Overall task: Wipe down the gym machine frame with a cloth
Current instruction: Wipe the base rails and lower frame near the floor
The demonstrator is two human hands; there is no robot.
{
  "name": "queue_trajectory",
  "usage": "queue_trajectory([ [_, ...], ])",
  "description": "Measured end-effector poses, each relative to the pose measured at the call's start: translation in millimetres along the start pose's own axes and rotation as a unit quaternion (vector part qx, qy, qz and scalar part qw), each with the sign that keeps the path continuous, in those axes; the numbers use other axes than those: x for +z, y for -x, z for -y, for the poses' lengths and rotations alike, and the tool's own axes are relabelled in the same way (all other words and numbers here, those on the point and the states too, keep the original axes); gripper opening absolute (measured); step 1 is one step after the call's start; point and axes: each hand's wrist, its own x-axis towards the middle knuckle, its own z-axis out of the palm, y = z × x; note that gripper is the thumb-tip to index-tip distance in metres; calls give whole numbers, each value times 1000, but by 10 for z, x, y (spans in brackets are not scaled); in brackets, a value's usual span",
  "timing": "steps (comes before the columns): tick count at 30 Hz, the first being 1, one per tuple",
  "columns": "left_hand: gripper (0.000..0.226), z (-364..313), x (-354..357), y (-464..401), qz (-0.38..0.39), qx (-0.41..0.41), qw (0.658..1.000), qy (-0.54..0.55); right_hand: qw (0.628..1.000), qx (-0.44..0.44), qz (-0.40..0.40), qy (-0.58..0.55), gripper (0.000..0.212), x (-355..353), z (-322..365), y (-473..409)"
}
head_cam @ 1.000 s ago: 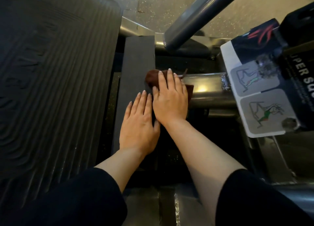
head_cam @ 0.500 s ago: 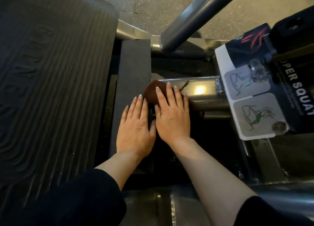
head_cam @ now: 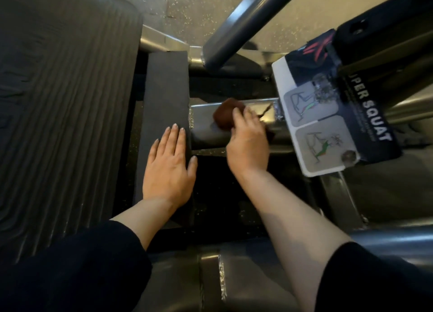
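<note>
- Cloth, a dark reddish-brown bunched rag (head_cam: 224, 117), lies on top of the shiny silver horizontal frame tube (head_cam: 206, 129) of the gym machine, toward the tube's right half, short of the placard.
- Right hand (head_cam: 247, 145) rests over the near side of the rag, fingers bent down onto it and pressing it against the tube; the hand is motion-blurred, so whether the fingers grip the rag or only press on it cannot be told.
- Left hand (head_cam: 168, 164) lies flat, palm down, fingers straight and together, on the matte dark grey rectangular beam (head_cam: 164, 86) that runs away from the person; it holds nothing, and its thumb hangs over the beam's right edge.
- The silver tube meets that grey beam at its left end, just beyond the left fingertips.
- A tilted instruction placard (head_cam: 328, 124), white-edged with two exercise diagrams and the letters "PER SQUAT" on a dark band, stands at the tube's right end, close to the rag but apart from it.
- A ribbed black rubber footplate (head_cam: 58, 112) fills the left side of the view.
- A thick grey round bar (head_cam: 243, 23) slants across the top, above the speckled floor (head_cam: 178, 4).
- Both forearms are bare, with black sleeves (head_cam: 70, 269) pushed up near the elbows.
</note>
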Motion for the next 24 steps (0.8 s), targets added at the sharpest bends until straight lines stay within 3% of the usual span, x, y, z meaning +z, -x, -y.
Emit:
queue_trajectory([
  [5, 63, -50, -2, -52, -9, -9, 1000, 24, 966, 80, 149, -195, 37, -454, 186, 299],
  [7, 63, -81, -90, 2, -17, -3, 996, 91, 933, 146, 115, -306, 33, -749, 186, 522],
  [9, 60, -247, -217, 186, -38, 14, 969, 244, 907, 181, 60, -375, 29, -1034, 105, 741],
  [10, 57, -463, -335, 327, -23, 15, 926, 378, 898, 187, 30, -396, 26, -1187, 63, 819],
  [12, 58, -1051, -595, 619, 96, 31, 777, 621, 878, 197, -8, -436, 17, -1464, -1, 943],
  [13, 55, -1360, -689, 755, 139, 39, 716, 684, 877, 191, -5, -440, 13, -1607, 3, 989],
  [15, 44, -1869, -758, 951, 117, 17, 664, 738, 925, 128, 14, -358, 21, -1892, -11, 1132],
  [17, 44, -2228, -817, 1124, 63, 4, 648, 759, 990, 18, -22, -140, 29, -2291, -122, 1346],
  [18, 47, -2366, -839, 1206, 49, 33, 662, 748, 996, -33, -78, -16, 30, -2503, -228, 1441],
  [19, 48, -2501, -845, 1267, 35, 87, 702, 706, 984, -59, -140, 91, 32, -2707, -370, 1518],
  [20, 43, -2681, -867, 1351, 20, 145, 768, 624, 967, -57, -186, 163, 37, -2924, -556, 1595],
  [22, 47, -2941, -864, 1505, 8, 227, 862, 453, 962, 11, -187, 199, 47, -3137, -886, 1665],
  [24, 61, -3038, -814, 1577, 10, 232, 896, 379, 964, 63, -142, 214, 55, -3134, -1082, 1703],
])
